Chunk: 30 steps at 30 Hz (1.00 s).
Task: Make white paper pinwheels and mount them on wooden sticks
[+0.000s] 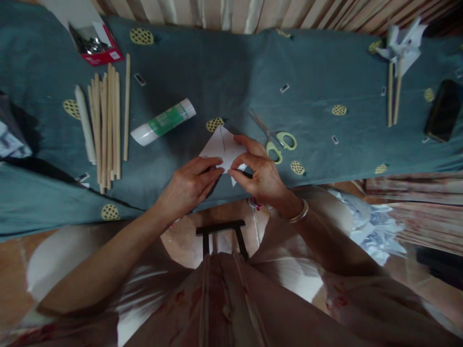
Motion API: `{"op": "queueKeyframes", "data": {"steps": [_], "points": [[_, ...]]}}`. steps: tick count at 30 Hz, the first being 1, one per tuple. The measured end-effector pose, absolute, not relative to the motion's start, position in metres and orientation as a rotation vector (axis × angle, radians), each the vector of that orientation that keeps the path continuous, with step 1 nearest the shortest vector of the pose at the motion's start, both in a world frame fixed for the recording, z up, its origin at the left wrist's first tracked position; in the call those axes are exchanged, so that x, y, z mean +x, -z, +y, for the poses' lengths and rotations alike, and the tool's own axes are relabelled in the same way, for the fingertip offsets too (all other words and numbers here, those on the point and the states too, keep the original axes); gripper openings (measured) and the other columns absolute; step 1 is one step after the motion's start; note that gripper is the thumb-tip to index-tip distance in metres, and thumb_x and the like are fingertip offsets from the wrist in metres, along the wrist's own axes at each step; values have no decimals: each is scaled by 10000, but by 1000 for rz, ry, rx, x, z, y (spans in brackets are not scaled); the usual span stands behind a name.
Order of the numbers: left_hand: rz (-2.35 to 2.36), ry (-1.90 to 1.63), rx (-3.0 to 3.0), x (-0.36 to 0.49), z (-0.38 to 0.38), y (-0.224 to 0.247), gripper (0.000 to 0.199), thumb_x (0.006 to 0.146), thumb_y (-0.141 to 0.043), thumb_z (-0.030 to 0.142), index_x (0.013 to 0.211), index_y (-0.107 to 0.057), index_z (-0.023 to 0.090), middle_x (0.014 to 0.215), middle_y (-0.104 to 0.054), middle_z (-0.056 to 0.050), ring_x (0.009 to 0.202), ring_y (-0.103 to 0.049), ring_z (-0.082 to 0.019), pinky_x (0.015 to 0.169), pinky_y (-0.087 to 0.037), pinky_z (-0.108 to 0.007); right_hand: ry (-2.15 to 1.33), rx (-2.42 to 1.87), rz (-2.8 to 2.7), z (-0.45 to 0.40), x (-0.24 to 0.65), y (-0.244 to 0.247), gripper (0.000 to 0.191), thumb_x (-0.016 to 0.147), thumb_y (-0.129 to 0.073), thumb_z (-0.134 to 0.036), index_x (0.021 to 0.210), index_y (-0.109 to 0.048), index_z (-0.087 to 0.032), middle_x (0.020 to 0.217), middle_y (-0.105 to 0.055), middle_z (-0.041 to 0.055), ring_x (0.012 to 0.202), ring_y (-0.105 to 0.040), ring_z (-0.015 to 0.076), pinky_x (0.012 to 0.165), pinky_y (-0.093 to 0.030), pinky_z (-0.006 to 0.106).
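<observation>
A small white sheet of paper [221,143] with a dark line from its top corner is between my hands, near the front edge of the table. My left hand [192,183] pinches its lower left part between thumb and fingers. On the right side, my right hand [262,172] grips the same paper, thumb and forefinger pressed together at its lower middle. A loose corner of paper sticks out below the right fingers. Scissors [275,140] with light green handles lie just beyond my right hand. Up and left of the paper rests a green and white glue stick [164,121].
Several wooden sticks [106,125] and a white candle-like stick [85,125] lie at left. Behind them stands a red and white box [99,48] of metal bits. White paper pinwheels [403,46] on sticks and a black phone [443,111] are at far right, on the green tablecloth [231,62].
</observation>
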State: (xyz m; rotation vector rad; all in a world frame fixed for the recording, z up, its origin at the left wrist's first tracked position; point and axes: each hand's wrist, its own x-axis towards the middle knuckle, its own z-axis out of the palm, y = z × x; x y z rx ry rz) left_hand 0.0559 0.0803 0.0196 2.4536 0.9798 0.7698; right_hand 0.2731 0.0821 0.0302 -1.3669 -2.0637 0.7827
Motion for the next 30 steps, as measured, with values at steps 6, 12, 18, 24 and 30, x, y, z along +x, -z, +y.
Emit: {"op": "queueKeyframes", "data": {"steps": [6, 12, 18, 24, 30], "points": [[973, -767, 2432, 54, 80, -18, 220, 978, -537, 195, 1110, -712, 174, 1183, -720, -139, 1029, -706, -238, 874, -619, -415, -793, -1370, -2070, 83, 273, -30, 36, 853, -665, -232, 823, -685, -234, 1442, -569, 37, 1356, -517, 288, 1148, -404, 515], [924, -842, 2476, 55, 81, -16, 202, 961, -557, 149, 1100, -703, 129, 1149, -730, -160, 1023, -713, -235, 876, -625, -394, -804, -1362, -2062, 83, 273, -31, 24, 846, -673, -216, 827, -682, -228, 1440, -571, 47, 1357, -516, 302, 1157, -383, 536], [919, -842, 2424, 54, 79, -19, 204, 963, -555, 156, 1109, -695, 184, 1191, -722, -121, 1070, -704, -216, 889, -621, -373, -740, -1346, -2047, 83, 274, -28, 55, 846, -679, -221, 900, -687, -215, 1414, -592, 88, 1323, -552, 285, 1123, -436, 482], [896, -866, 2421, 54, 77, -23, 191, 955, -559, 122, 1067, -684, 214, 1174, -725, -88, 1084, -697, -187, 903, -611, -344, -773, -1286, -2031, 84, 276, -27, 93, 843, -706, -240, 926, -722, -200, 1399, -600, 124, 1309, -568, 284, 1111, -456, 448], [870, -877, 2443, 56, 76, -22, 170, 952, -557, 106, 1051, -686, 154, 1131, -734, -118, 1068, -701, -194, 887, -617, -348, -851, -1281, -1974, 83, 274, -28, 47, 845, -696, -210, 828, -722, -246, 1354, -634, 49, 1303, -574, 265, 1115, -456, 453]]}}
